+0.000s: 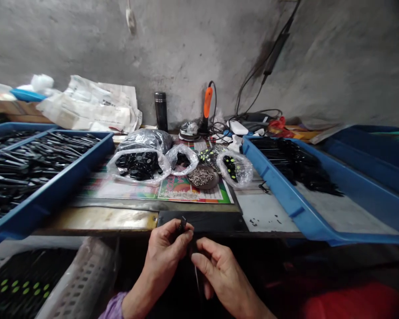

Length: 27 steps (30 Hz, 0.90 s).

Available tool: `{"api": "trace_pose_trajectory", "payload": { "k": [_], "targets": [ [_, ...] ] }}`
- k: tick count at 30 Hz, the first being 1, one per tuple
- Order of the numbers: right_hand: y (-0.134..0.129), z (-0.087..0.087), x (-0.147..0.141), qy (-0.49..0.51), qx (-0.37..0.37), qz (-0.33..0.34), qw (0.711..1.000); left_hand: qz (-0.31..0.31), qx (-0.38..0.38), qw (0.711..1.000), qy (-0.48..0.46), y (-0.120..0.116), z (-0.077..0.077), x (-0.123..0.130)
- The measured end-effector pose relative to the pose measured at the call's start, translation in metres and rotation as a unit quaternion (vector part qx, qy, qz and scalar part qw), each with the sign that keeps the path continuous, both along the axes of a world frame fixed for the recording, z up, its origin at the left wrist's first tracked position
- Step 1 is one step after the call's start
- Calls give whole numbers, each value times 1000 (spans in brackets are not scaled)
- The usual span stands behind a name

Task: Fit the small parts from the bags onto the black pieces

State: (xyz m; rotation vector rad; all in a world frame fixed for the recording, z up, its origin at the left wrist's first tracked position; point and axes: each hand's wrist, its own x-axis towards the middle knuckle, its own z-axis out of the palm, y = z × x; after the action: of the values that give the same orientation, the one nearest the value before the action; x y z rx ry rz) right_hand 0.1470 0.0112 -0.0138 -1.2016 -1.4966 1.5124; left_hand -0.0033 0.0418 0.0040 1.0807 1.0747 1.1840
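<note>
Just in front of the bench edge, my left hand (pixel 168 248) is closed with thumb and forefinger pinching a small black part (pixel 182 225), whose end sticks up above the fingertips. Close beside it on the right, my right hand (pixel 219 268) is also closed. A thin dark piece with a pale edge (pixel 196 278) hangs below its fingers; its kind and how it joins the black part are hidden. Straight ahead lie a shallow dish of small metal pins or rivets (pixel 202 177) and an open plastic bag of black pieces (pixel 138 166).
Blue trays of long black parts flank me, one left (pixel 86 166) and one right (pixel 292 201). Behind the bags stand a black flask (pixel 161 110) and an orange-handled tool (pixel 207 104) with a cable. A white crate (pixel 76 283) sits low at left.
</note>
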Motion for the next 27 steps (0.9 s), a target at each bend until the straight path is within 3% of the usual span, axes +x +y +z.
{"api": "trace_pose_trajectory", "payload": {
  "k": [12,18,27],
  "targets": [
    [1,-1,0,39,-25,-8,999,-26,-31,999,-25,-4,-5,-3],
    [2,-2,2,81,-16,-25,996,-6,-55,998,-19,-13,-7,-10],
    [0,-6,3,108,3,-35,994,-52,-33,998,18,-24,-11,-16]
  ]
}}
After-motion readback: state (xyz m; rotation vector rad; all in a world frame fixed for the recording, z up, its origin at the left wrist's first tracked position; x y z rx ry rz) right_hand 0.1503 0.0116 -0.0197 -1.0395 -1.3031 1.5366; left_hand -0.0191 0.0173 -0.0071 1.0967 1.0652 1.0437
